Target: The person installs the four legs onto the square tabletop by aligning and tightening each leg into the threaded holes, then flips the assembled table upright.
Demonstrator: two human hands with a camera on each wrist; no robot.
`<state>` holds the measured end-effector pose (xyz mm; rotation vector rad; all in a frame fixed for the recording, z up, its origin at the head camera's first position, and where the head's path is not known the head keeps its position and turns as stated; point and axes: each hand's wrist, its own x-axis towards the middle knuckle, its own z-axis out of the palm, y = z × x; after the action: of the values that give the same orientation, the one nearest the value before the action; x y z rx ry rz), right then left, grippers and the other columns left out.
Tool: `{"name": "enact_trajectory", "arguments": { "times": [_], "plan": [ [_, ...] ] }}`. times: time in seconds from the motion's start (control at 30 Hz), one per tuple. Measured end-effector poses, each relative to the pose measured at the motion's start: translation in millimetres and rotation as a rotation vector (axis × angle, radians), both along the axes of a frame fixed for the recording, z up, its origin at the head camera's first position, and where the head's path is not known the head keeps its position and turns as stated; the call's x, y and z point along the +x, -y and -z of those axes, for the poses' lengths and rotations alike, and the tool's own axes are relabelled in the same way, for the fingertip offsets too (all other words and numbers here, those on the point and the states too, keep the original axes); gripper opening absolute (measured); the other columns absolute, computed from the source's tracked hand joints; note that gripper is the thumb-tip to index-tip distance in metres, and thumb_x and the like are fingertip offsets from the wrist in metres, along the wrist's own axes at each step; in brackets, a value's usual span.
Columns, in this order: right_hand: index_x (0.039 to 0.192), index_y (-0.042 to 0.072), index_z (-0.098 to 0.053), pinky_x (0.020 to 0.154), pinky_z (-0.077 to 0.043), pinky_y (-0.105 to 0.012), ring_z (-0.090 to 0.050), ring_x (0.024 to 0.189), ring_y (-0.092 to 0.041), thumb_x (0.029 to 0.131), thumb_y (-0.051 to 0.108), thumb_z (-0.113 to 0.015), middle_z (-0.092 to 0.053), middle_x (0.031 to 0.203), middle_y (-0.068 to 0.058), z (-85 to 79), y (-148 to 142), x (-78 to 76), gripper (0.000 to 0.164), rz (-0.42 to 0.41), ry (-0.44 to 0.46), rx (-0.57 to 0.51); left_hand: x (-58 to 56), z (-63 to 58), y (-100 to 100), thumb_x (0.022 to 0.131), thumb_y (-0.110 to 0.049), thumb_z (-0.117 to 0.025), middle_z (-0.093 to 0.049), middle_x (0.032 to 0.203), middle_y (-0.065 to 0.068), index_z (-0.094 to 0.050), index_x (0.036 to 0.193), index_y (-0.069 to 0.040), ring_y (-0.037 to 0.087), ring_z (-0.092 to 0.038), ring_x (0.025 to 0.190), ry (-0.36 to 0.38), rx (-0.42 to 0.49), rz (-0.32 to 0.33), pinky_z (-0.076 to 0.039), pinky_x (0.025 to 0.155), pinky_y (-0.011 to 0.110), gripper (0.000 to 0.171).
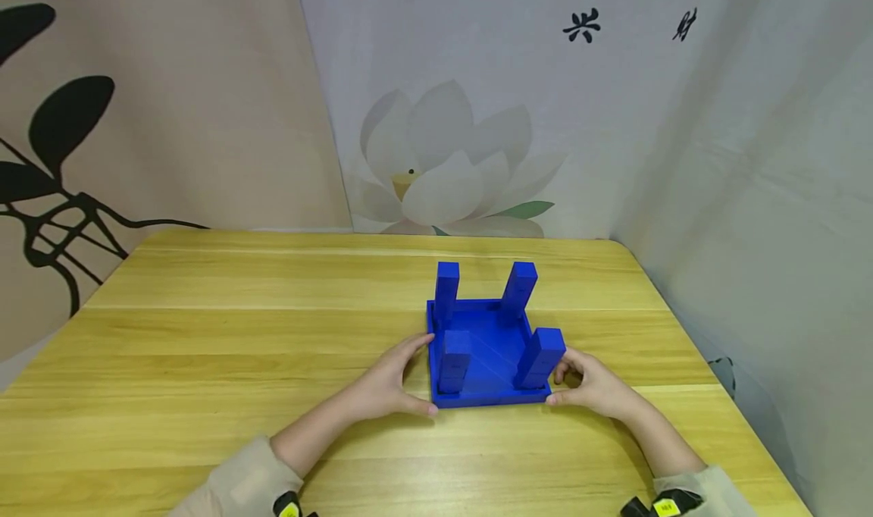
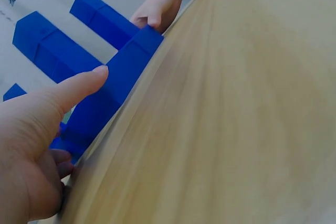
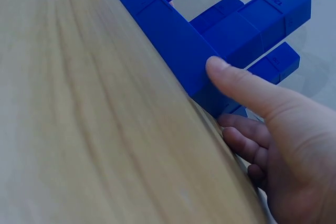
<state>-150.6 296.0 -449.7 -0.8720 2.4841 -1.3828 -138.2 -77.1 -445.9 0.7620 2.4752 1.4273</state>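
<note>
A square blue tray [image 1: 486, 354] with a low rim rests on the table, right of its middle. Thick blue posts [image 1: 542, 354] rise from its corners. My left hand [image 1: 390, 384] grips the near left corner, thumb at the front wall and fingers along the left side. At the near right corner my right hand [image 1: 595, 386] holds the tray, its thumb [image 3: 226, 72] against the corner and the other fingers curled at the right side. In the right wrist view, small figures are marked on a post [image 3: 286, 6]. The fingertips under the left palm are partly hidden.
The pale wooden table [image 1: 239, 350] reaches back to a curtain [image 1: 450, 39] printed with a flower and dark characters. Another light curtain [image 1: 771, 183] hangs along the right edge. Dark straps [image 1: 671, 504] with yellow labels sit on both wrists.
</note>
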Motion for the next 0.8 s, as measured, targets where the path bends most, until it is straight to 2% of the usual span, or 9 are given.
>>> {"name": "enact_trajectory", "arguments": {
  "times": [0.2, 0.33, 0.8],
  "plan": [
    [0.101, 0.009, -0.056, 0.063, -0.042, -0.028, -0.051, 0.074, -0.018, 0.075, 0.011, -0.082, -0.055, 0.084, -0.008, 0.2, 0.3, 0.6, 0.037, -0.001, 0.02, -0.005, 2.1, 2.7, -5.5, 0.06, -0.037, -0.091, -0.031, 0.151, 0.014, -0.033, 0.149, -0.011, 0.035, -0.026, 0.137, -0.049, -0.054, -0.072, -0.022, 0.109, 0.056, 0.11],
    [0.1, 0.008, -0.056, 0.063, -0.042, -0.026, -0.05, 0.074, -0.017, 0.075, 0.012, -0.083, -0.054, 0.084, -0.008, 0.8, 1.2, 0.2, 0.036, 0.012, 0.03, 0.003, 2.9, 3.3, -6.6, 0.06, -0.035, -0.092, -0.037, 0.148, 0.011, -0.035, 0.148, -0.012, 0.033, -0.031, 0.135, -0.058, -0.061, -0.099, -0.026, 0.108, 0.053, 0.108],
    [0.091, 0.004, -0.057, 0.064, -0.045, -0.025, -0.052, 0.073, -0.014, 0.072, 0.015, -0.084, -0.056, 0.082, -0.005, -2.7, 3.3, 2.6, 0.035, 0.075, 0.036, 0.059, 4.3, 0.8, -6.5, 0.06, -0.038, -0.091, -0.042, 0.145, 0.011, -0.037, 0.148, -0.014, 0.037, -0.036, 0.131, -0.035, -0.078, -0.114, -0.033, 0.103, 0.057, 0.106]
  ]
}}
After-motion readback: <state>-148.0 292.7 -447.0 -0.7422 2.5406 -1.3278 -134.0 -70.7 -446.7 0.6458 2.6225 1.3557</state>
